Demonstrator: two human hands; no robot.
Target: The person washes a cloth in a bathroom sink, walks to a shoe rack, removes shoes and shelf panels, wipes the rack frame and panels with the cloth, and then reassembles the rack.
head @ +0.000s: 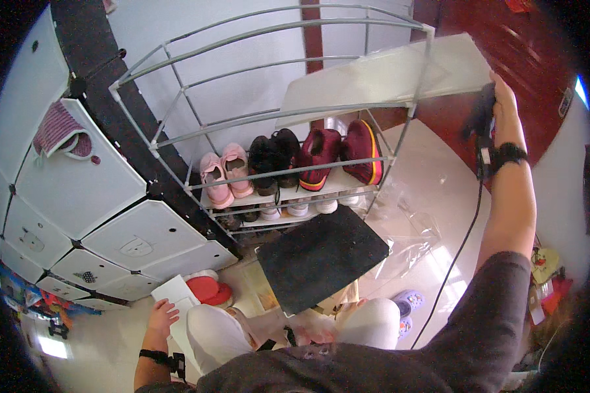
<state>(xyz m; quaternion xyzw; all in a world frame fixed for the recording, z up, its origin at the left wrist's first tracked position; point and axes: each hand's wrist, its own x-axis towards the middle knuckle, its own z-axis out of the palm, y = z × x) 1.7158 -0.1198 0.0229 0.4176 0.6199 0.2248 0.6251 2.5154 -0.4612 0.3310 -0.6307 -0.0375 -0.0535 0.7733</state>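
Note:
My right hand (pixel 505 100) grips the right end of a thin white panel (pixel 354 83); a black strapped device partly hides the fingers. Slanting down to the left, the panel passes in among the bars of a grey tube shoe rack (pixel 154 145). Pink shoes (pixel 226 172), black shoes (pixel 275 157) and maroon shoes (pixel 319 157) stand on a rack shelf. Lower down, more shoes (pixel 297 208) sit in a row. My left hand (pixel 162 317) is empty, fingers apart, above or beside a white box (pixel 177 290); contact cannot be made out.
A black rectangular board (pixel 324 258) lies before my knees. White cube cabinets (pixel 98 162) line the left, one with a purple cloth (pixel 64 130). Clear plastic wrap (pixel 413 236), lilac clogs (pixel 407 304) and red footwear (pixel 206 290) are on the floor. A cable (pixel 464 240) trails from my right wrist.

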